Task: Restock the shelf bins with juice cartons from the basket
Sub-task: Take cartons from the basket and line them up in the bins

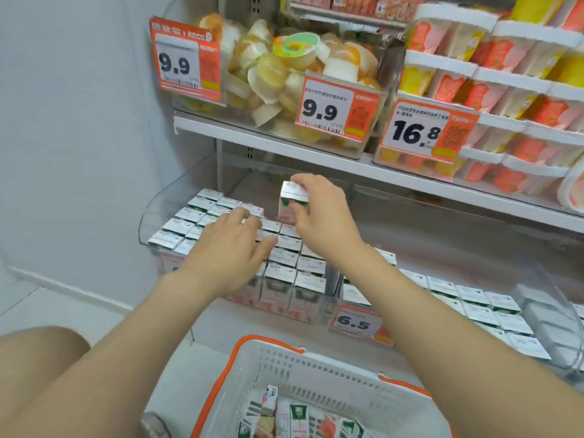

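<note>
My right fingers (305,182) pinch a juice carton (292,202) over the bin (148,222); left fingers (249,218) rest flat on packed cartons (284,257).

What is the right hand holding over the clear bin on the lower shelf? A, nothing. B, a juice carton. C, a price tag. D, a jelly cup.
B: the right hand has its fingers curled round a juice carton above the clear bin.
</note>
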Action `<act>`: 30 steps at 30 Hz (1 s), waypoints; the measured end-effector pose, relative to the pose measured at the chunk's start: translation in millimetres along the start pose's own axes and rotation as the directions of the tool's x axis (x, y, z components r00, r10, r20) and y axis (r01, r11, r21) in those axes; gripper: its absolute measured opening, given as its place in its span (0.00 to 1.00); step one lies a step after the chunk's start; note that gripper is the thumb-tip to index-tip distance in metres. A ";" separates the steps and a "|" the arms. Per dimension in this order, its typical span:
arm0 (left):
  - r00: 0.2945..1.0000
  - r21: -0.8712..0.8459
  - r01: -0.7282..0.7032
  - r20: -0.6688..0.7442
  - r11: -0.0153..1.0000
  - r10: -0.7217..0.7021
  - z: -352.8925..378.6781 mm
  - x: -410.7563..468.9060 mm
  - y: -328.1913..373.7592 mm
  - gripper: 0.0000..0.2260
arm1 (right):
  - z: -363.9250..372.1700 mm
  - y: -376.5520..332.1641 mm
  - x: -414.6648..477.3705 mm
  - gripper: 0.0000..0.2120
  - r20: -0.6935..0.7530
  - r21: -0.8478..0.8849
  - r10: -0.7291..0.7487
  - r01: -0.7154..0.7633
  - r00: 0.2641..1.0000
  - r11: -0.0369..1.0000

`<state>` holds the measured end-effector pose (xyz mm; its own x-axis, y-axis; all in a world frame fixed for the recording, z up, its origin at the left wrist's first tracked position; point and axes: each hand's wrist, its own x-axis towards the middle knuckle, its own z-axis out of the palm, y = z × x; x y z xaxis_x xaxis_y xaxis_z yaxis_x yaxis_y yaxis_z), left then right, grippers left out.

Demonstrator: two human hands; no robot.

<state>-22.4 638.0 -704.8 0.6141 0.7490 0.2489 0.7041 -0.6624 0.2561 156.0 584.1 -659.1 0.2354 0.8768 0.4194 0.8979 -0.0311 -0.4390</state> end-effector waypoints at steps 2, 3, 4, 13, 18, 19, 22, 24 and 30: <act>0.994 0.138 -0.048 0.100 0.989 0.035 11.3 0.4 -5.9 0.34 | 18.1 7.3 16.2 0.22 0.031 -0.118 0.012 -0.009 0.999 0.993; 0.990 0.142 -0.057 0.135 0.988 0.038 14.8 -0.3 -5.2 0.34 | 26.2 10.9 23.6 0.22 0.045 -0.144 0.048 -0.041 0.998 0.989; 0.987 0.122 -0.060 0.154 0.991 0.041 18.8 -0.5 -4.9 0.32 | 34.0 13.4 29.6 0.22 0.064 -0.142 0.095 -0.085 0.993 0.986; 0.991 0.116 -0.034 0.132 0.993 0.018 25.7 -6.2 -2.5 0.32 | 73.5 22.1 66.1 0.08 0.474 -0.194 0.251 -0.178 0.844 0.965; 1.000 0.080 -0.004 0.031 0.997 0.001 24.5 -15.6 6.8 0.20 | 53.8 11.3 47.4 0.13 0.422 -0.208 0.179 -0.097 0.889 0.973; 1.000 0.055 0.005 -0.022 0.998 -0.004 24.3 -18.2 8.6 0.18 | 47.9 6.1 35.3 0.18 0.348 -0.163 0.115 -0.061 0.930 0.985; 0.977 -0.034 0.029 -0.208 0.999 -0.036 19.6 -33.3 17.0 0.09 | 27.8 -14.0 -19.4 0.18 0.066 -0.022 -0.038 0.040 0.997 0.999; 0.968 -0.085 0.027 -0.247 0.996 -0.047 13.9 -49.6 25.0 0.06 | 16.5 -20.4 -63.2 0.11 -0.084 0.028 -0.109 0.111 0.990 0.993; 0.989 -0.065 0.031 0.148 0.997 -0.021 41.5 -110.8 54.7 0.07 | 29.0 8.5 -181.5 0.08 0.219 -0.042 -0.106 0.118 0.970 0.992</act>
<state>-37.1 519.6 -757.1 0.6450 0.7573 0.1021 0.6982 -0.6383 0.3242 110.2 438.6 -762.0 0.0517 0.9588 0.2794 0.9341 0.0525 -0.3531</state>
